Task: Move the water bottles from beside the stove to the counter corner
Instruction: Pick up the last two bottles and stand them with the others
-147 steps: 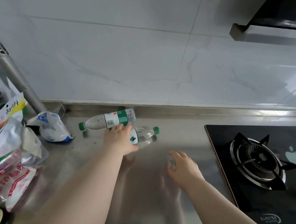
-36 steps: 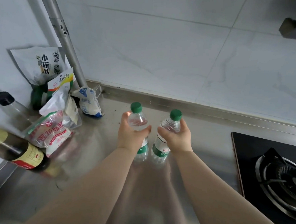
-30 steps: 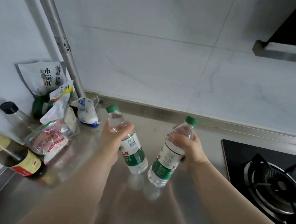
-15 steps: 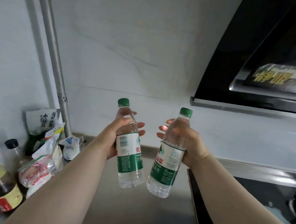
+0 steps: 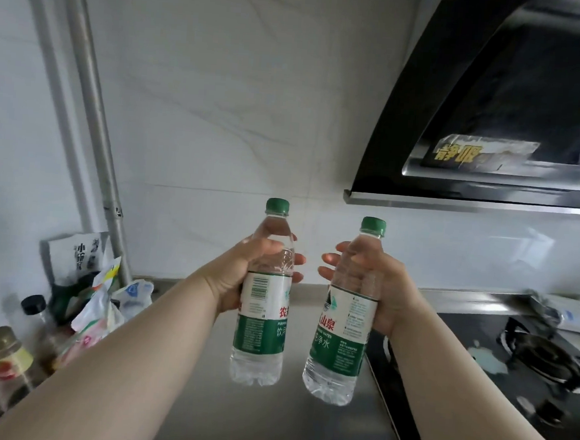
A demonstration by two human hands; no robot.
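While raised above the counter point(image 5: 267, 421), one bottle point(image 5: 265, 297) is gripped by the left hand point(image 5: 243, 275), another bottle point(image 5: 347, 313) by the right hand point(image 5: 385, 291).

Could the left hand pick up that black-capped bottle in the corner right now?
Probably not: the left hand grips a water bottle, so its fingers are taken. The black-capped bottle stands on its side of the counter, beside the packets.
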